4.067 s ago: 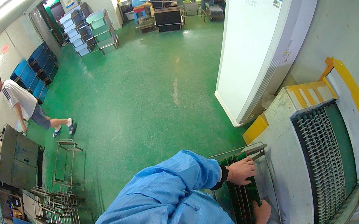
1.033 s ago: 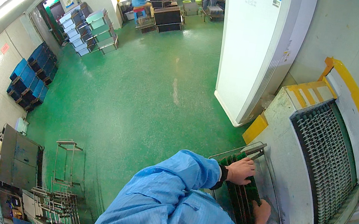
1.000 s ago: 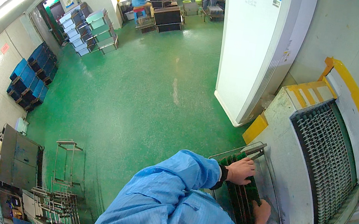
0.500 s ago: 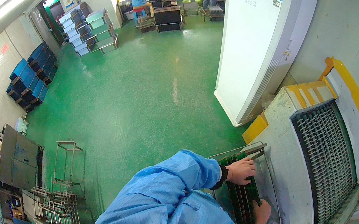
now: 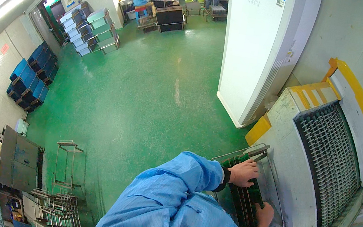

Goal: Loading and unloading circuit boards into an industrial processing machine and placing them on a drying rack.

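Thin dark green panels (image 5: 243, 202), much like circuit boards, stand on edge side by side in a metal wire rack (image 5: 258, 151) at the lower right. My left hand (image 5: 243, 173) is curled over the panels' upper edges toward the far end, fingertips bent down against them. Nearer to me, my right hand (image 5: 264, 217) grips the right-hand edge of the panels, its thumb on top and its other fingers partly hidden. How many panels each hand holds I cannot tell. Blue sleeves with dark cuffs cover both arms.
A machine with a roller conveyor (image 5: 329, 164) stands right of the rack, a tall white cabinet (image 5: 258, 54) beyond it. Metal racks (image 5: 59, 208) and a grey cabinet (image 5: 20, 155) are at left. Blue crates (image 5: 31, 81) line the wall. Two people work at a far bench.
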### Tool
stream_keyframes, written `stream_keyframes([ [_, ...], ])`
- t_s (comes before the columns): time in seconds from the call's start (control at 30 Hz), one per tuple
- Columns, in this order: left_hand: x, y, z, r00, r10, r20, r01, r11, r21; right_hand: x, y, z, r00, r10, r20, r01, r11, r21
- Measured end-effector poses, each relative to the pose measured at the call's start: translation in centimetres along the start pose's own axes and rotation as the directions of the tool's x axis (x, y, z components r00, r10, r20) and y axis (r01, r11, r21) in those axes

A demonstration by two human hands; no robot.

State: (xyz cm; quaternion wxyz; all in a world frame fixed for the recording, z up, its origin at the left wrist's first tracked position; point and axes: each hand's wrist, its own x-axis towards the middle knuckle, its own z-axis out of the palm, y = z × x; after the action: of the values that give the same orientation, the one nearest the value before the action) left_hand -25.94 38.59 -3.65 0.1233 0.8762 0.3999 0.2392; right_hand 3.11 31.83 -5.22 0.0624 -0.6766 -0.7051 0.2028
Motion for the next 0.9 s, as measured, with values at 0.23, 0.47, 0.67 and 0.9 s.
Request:
stream_keyframes([
  [0.23,0.0,0.0,0.0,1.0,0.006,-0.006,-0.006,1.0,0.005,0.3,0.8,0.4,1.0,-0.007,0.016,0.007,1.0,0.007],
  [0.47,0.1,0.1,0.0,1.0,0.01,-0.007,-0.01,1.0,0.002,0.3,1.0,0.7,1.0,0.005,0.007,-0.005,1.0,0.006],
  [0.67,0.0,0.0,0.0,1.0,0.01,-0.02,-0.01,1.0,-0.005,0.2,0.4,0.3,1.0,0.006,0.011,-0.006,1.0,0.014],
  [0.9,0.0,0.0,0.0,1.0,0.014,-0.018,-0.014,1.0,-0.001,0.4,1.9,1.4,0.999,-0.024,-0.024,0.024,1.0,-0.002],
])
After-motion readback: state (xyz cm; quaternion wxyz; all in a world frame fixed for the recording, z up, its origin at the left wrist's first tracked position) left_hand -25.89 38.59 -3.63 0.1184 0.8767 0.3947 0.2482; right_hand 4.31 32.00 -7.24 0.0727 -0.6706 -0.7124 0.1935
